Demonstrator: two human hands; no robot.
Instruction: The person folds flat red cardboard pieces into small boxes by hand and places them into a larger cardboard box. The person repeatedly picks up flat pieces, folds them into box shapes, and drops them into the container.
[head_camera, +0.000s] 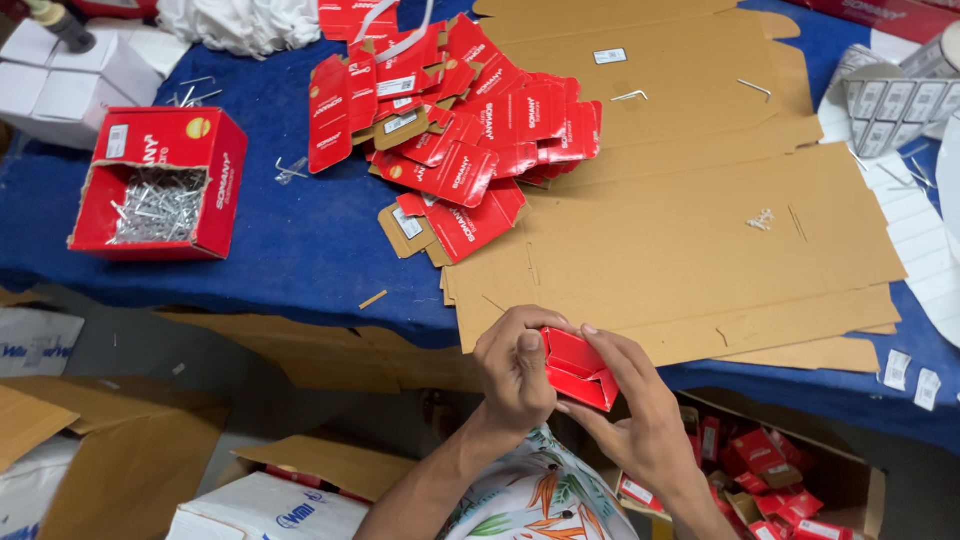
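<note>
Head view: I see both hands, left hand (515, 372) and right hand (635, 420), clasping a small red folded cardboard carton (577, 368) beyond the blue bench (280, 250) edge; a loose pinch could let its flaps spring open.

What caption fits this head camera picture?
Both hands, left and right, hold a small red carton beside a flattened cardboard sheet.
</note>
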